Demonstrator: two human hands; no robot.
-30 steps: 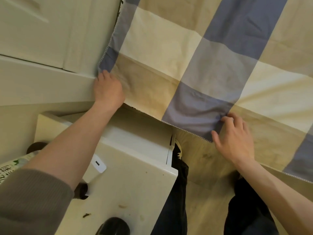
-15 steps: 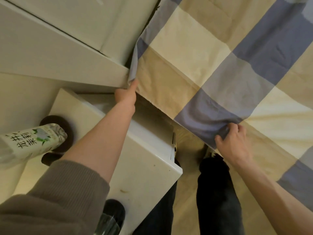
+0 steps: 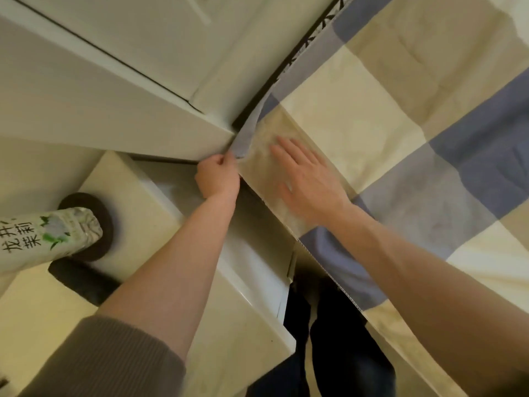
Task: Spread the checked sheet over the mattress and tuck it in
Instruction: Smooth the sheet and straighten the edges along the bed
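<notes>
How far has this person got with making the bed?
Done: the checked sheet already lies spread out flat, with only light creases. In hand: the left hand pinches the sheet's corner, while the right hand presses flat on the cloth beside it. Left to do: the sheet's near edge hangs loose over the side, not yet tucked in.

One head-worn camera looks steeply down, close over the sheet [image 3: 357, 116].
</notes>
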